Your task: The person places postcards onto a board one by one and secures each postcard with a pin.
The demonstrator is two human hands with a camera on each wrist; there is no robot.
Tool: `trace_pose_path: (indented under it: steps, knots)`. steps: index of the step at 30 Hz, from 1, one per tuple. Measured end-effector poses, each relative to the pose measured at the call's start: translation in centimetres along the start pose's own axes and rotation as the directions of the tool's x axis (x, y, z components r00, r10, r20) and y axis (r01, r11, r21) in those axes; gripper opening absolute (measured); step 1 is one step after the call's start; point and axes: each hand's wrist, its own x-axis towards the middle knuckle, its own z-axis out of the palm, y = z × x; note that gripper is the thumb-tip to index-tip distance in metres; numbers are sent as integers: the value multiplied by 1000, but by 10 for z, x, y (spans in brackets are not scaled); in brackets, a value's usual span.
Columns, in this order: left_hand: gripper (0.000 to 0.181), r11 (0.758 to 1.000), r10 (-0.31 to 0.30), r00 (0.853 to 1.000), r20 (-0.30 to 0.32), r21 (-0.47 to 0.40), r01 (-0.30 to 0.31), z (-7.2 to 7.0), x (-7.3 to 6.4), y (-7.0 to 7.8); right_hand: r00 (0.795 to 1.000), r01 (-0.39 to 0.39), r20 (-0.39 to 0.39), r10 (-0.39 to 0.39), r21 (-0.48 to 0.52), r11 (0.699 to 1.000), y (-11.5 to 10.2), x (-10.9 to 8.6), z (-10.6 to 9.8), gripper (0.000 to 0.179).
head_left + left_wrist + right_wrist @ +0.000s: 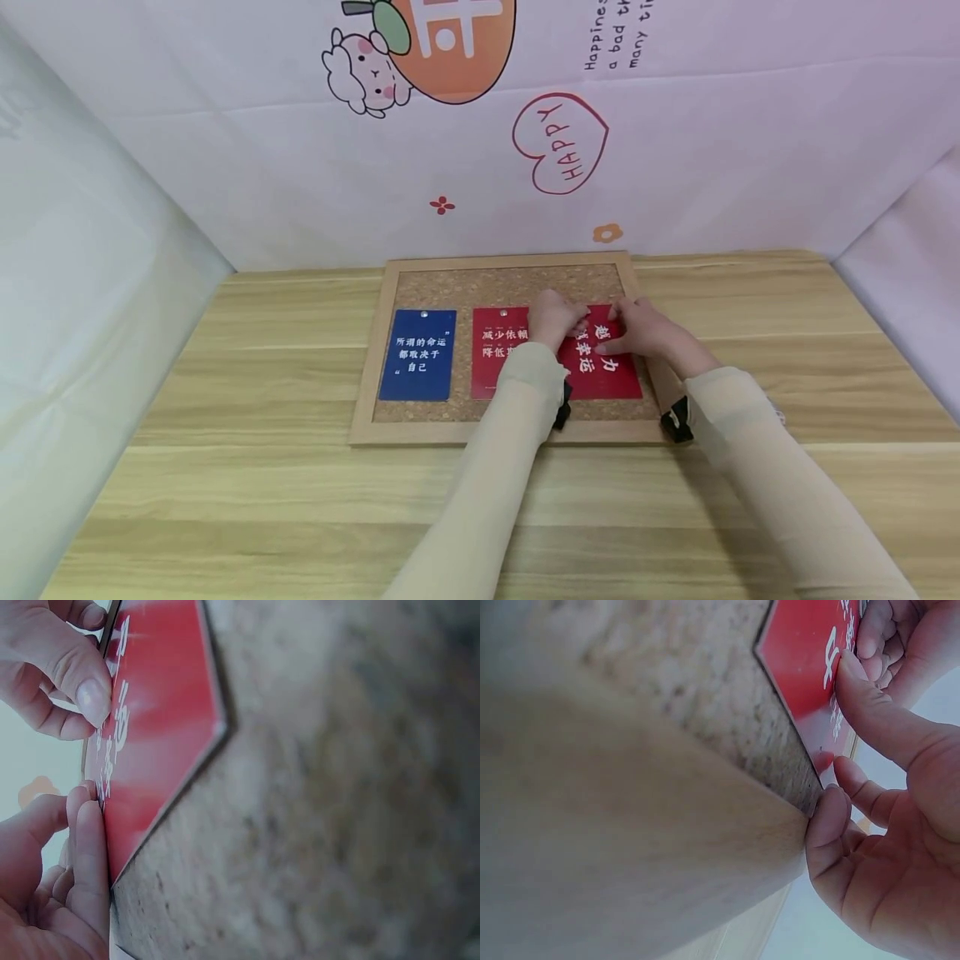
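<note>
A cork board (480,287) with a wooden frame lies on the table. On its right part is a red card (622,383) with white characters. My left hand (553,319) is at the card's upper left, fingers bent and touching its surface; whether they pinch anything is hidden. My right hand (651,332) rests on the card's right side, thumb (855,671) on the face and fingers spread towards the upper edge. Left of my left hand, another red card (491,367) is partly covered by my arm. A blue card (417,354) lies farther left. Both show a small pin at the top.
The board stands on a wood-grain table (247,500), its far side near a white cloth wall (300,183) with printed drawings. White cloth also hangs at the left and right. Black straps (677,419) are near both wrists.
</note>
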Motion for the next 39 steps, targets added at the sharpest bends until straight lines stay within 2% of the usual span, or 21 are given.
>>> trace_pose_path:
  steps: [14, 22, 39]
  knots:
    - [19, 996, -59, 998, 30, -63, 60, -2, 3, 0, 1000, -15, 1, 15, 2, 1000, 1, 2, 2, 52]
    - [18, 996, -51, 998, 31, -78, 53, -2, 3, -1, 1000, -11, 0, 11, 8, 1000, 1, 2, 2, 51]
    - [19, 999, -43, 999, 16, 7, 43, -3, 0, 2, 1000, -2, -4, 2, 16, 1000, -1, 0, 0, 49]
